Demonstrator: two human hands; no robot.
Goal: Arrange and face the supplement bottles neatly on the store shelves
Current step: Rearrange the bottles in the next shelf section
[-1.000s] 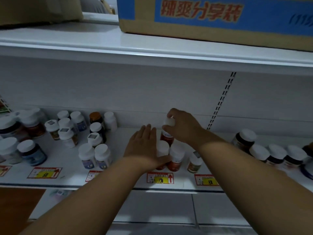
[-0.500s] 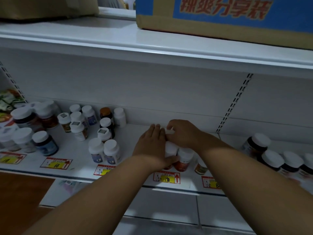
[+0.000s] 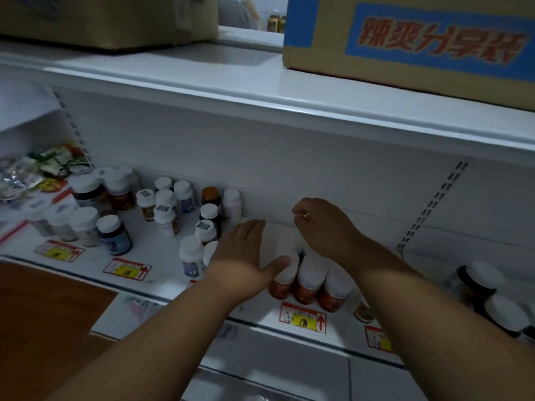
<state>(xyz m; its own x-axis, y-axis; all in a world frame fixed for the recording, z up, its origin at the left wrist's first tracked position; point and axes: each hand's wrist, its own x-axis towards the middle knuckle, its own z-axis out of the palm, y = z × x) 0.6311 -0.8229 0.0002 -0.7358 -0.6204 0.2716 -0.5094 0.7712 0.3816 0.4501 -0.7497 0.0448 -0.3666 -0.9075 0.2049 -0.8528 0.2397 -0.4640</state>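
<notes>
Left hand [image 3: 246, 256], fingers flat, is bracing the row of three white-capped red-labelled supplement bottles [image 3: 308, 285] at the white metal shelf's [image 3: 162, 264] front edge while right hand [image 3: 324, 224] is hovering behind, loosely curled and empty: best squaring caps gently, labels outward.

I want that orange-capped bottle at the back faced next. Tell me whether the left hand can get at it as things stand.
Probably yes. The left hand is open and the orange-capped bottle stands up-left of it, near the back wall. White-capped bottles crowd in front, so coming from above seems safest.
</notes>
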